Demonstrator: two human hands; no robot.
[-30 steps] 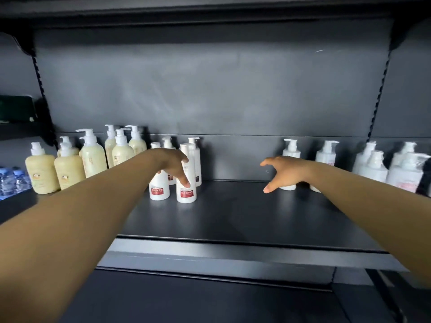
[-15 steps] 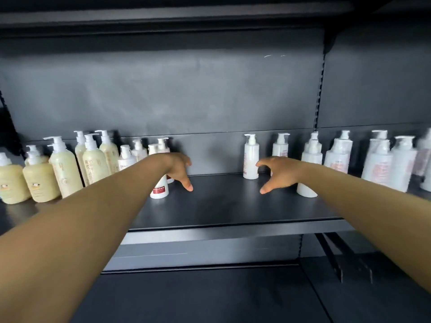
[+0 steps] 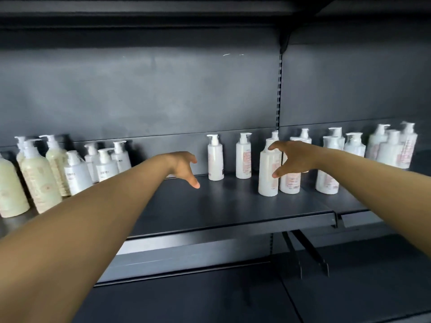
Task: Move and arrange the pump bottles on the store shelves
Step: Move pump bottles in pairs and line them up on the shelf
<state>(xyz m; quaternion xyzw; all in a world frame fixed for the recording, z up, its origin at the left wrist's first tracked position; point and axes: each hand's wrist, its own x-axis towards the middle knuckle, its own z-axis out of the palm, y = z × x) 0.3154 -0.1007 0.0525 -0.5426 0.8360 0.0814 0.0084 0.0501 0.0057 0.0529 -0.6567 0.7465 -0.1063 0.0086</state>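
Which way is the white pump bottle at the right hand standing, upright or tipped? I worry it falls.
Upright: the white pump bottle stands base-down on the shelf; the right hand is spread beside it.

labels: pump bottles (image 3: 268,169) | print blurred | nothing legible

I see a dark grey metal shelf (image 3: 210,206) running across the view, its front lip facing me. Taking the slotted upright (image 3: 277,117) on the back panel as my landmark: far left of it stand cream-yellow pump bottles (image 3: 39,178), with small white pump bottles (image 3: 105,164) just beside them, towards the upright. Nearer the upright, two slim white pump bottles (image 3: 215,159) stand upright and apart by the back wall. A white pump bottle (image 3: 268,173) stands just below the upright, nearer the front. Right of it, more white pump bottles (image 3: 391,150) crowd together.
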